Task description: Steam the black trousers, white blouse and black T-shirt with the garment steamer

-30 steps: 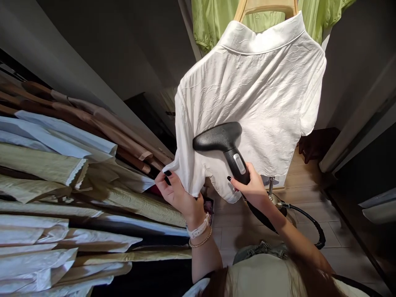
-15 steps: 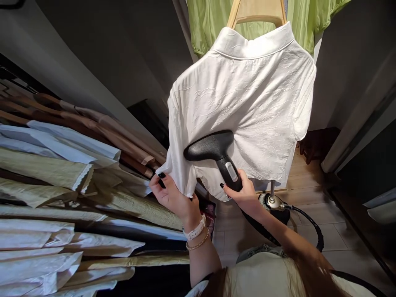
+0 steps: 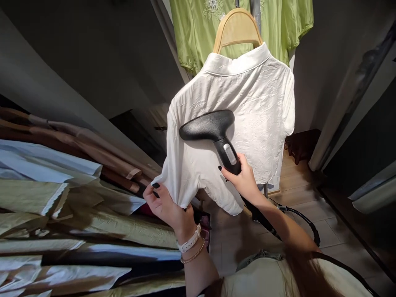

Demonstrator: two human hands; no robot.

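White short-sleeved blouse hangs before me on a wooden hanger, its sleeve edge pinched in the fingers of my left hand. My right hand curls its fingers round the handle of a black garment steamer, whose broad head lies over the blouse's back; whether they touch, I cannot tell.

Steamer grained matt plastic; shirt crinkled cloth.

Dark walls; plank floor, unevenly lit; low dark-brown furniture at right.
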